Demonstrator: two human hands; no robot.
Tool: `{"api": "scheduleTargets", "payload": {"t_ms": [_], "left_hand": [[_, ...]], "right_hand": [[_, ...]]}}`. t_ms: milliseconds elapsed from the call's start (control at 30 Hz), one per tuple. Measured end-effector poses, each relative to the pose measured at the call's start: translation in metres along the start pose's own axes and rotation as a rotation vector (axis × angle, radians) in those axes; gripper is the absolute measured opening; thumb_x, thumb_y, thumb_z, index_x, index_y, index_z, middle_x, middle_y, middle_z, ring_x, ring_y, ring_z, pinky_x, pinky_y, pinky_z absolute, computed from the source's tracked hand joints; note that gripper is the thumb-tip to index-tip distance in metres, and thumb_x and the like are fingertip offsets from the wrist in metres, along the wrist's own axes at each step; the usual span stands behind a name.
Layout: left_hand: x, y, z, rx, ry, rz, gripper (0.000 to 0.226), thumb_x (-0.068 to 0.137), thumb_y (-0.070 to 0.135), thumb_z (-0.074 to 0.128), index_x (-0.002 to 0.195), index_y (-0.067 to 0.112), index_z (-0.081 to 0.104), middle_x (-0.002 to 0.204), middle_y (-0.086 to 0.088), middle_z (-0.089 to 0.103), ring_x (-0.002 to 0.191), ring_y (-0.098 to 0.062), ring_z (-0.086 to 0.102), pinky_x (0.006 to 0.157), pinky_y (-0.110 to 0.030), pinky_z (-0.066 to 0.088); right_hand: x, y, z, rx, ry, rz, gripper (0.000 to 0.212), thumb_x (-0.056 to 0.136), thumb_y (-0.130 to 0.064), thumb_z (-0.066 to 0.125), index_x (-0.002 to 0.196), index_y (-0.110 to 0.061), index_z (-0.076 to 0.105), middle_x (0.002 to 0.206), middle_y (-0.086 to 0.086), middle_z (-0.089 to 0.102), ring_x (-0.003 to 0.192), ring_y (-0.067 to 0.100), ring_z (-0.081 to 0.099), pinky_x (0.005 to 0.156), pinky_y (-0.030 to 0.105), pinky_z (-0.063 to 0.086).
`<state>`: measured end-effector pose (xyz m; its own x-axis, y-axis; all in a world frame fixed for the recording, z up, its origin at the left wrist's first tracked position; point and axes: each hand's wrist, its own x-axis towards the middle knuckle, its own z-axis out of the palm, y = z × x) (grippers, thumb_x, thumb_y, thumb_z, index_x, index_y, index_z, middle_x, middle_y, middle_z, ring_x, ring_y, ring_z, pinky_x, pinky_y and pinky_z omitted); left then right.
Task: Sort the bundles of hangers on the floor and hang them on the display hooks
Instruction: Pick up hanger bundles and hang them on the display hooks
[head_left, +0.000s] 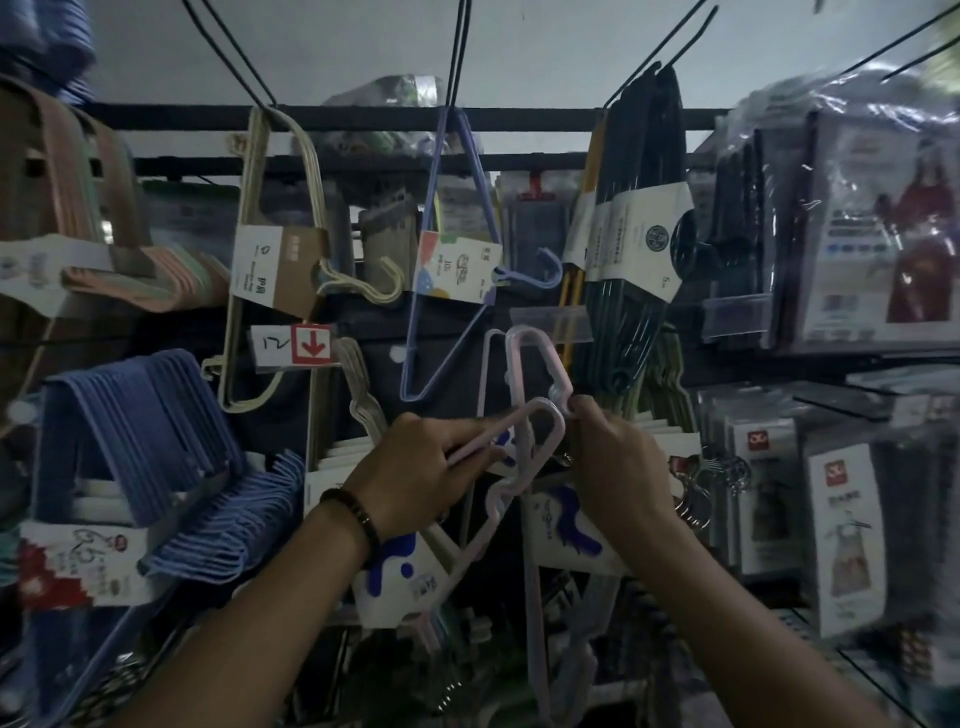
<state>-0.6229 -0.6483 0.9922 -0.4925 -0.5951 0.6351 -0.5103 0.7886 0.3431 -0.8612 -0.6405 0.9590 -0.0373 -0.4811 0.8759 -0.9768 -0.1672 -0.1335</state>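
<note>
I hold pale pink hanger bundles up in front of a display wall. My left hand (415, 467) grips the hook end of one pink hanger bundle (540, 415), whose white-and-blue paper label (400, 577) hangs below my wrist. My right hand (613, 457) pinches the bend of a second pink hanger bundle (535, 353), with its own white-and-blue label (566, 530) under the palm. Long black display hooks (457, 57) jut out from a black rail (530, 118) above.
On the hooks hang a cream hanger bundle (270, 270), a lilac wire hanger bundle (452, 260) and black hangers (644, 218). Blue hanger bundles (156, 452) fill the left. Bagged goods (857, 223) crowd the right. A price tag with a red arrow (296, 343) sits centre-left.
</note>
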Motion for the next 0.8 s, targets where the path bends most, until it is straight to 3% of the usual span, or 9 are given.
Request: {"api": "scheduleTargets", "payload": {"t_ms": [100, 200, 400, 467, 633, 733, 800], "left_hand": [[-0.003, 0.000, -0.002, -0.017, 0.034, 0.005, 0.036, 0.099, 0.043, 0.065, 0.134, 0.051, 0.063, 0.086, 0.013, 0.078, 0.063, -0.012, 0.071, 0.059, -0.038, 0.059], [0.000, -0.003, 0.000, -0.013, 0.024, 0.013, 0.034, 0.100, 0.043, 0.064, 0.132, 0.053, 0.063, 0.087, 0.009, 0.078, 0.067, -0.015, 0.072, 0.061, -0.040, 0.059], [0.011, -0.003, -0.003, 0.037, 0.011, -0.054, 0.032, 0.103, 0.037, 0.060, 0.133, 0.044, 0.065, 0.078, 0.012, 0.074, 0.062, -0.001, 0.066, 0.056, -0.019, 0.050], [0.014, -0.008, -0.003, 0.029, 0.029, -0.085, 0.029, 0.102, 0.037, 0.061, 0.129, 0.049, 0.066, 0.083, 0.020, 0.073, 0.070, 0.002, 0.068, 0.061, -0.016, 0.052], [0.022, -0.021, -0.001, 0.003, 0.052, -0.151, 0.029, 0.102, 0.038, 0.061, 0.122, 0.058, 0.064, 0.101, 0.022, 0.075, 0.087, 0.010, 0.068, 0.080, -0.016, 0.056], [0.024, -0.026, 0.003, 0.017, 0.077, -0.192, 0.032, 0.102, 0.039, 0.061, 0.106, 0.071, 0.058, 0.096, 0.026, 0.072, 0.087, 0.008, 0.068, 0.077, -0.015, 0.056], [0.023, -0.031, 0.007, -0.001, 0.100, -0.195, 0.031, 0.102, 0.038, 0.061, 0.114, 0.067, 0.061, 0.097, 0.027, 0.073, 0.087, 0.006, 0.070, 0.075, -0.015, 0.056]], "right_hand": [[-0.003, -0.001, 0.003, -0.005, 0.043, -0.002, 0.023, 0.095, -0.011, 0.069, 0.116, -0.014, 0.061, 0.072, 0.006, 0.067, 0.050, 0.029, 0.060, 0.045, 0.028, 0.032], [0.000, 0.001, 0.013, -0.003, -0.029, 0.055, 0.022, 0.097, -0.013, 0.066, 0.117, -0.018, 0.060, 0.072, 0.003, 0.066, 0.052, 0.026, 0.060, 0.044, 0.033, 0.046], [0.027, -0.007, 0.033, -0.015, -0.208, 0.103, 0.026, 0.092, -0.006, 0.066, 0.111, -0.020, 0.054, 0.084, 0.007, 0.069, 0.075, 0.034, 0.070, 0.063, 0.045, 0.061], [0.039, -0.007, 0.047, -0.023, -0.228, 0.101, 0.020, 0.093, -0.007, 0.065, 0.105, -0.019, 0.054, 0.084, 0.007, 0.070, 0.076, 0.034, 0.072, 0.062, 0.044, 0.061], [0.061, -0.003, 0.093, -0.008, -0.244, 0.062, 0.019, 0.095, -0.005, 0.061, 0.112, -0.014, 0.060, 0.094, 0.011, 0.070, 0.083, 0.035, 0.073, 0.066, 0.044, 0.062], [0.075, -0.003, 0.122, 0.019, -0.266, 0.119, 0.013, 0.098, -0.012, 0.061, 0.111, -0.015, 0.066, 0.093, 0.011, 0.070, 0.079, 0.032, 0.072, 0.065, 0.043, 0.063], [0.085, -0.003, 0.138, -0.026, -0.327, 0.120, 0.013, 0.098, -0.014, 0.063, 0.110, -0.014, 0.067, 0.100, 0.011, 0.072, 0.086, 0.032, 0.073, 0.069, 0.041, 0.062]]}}
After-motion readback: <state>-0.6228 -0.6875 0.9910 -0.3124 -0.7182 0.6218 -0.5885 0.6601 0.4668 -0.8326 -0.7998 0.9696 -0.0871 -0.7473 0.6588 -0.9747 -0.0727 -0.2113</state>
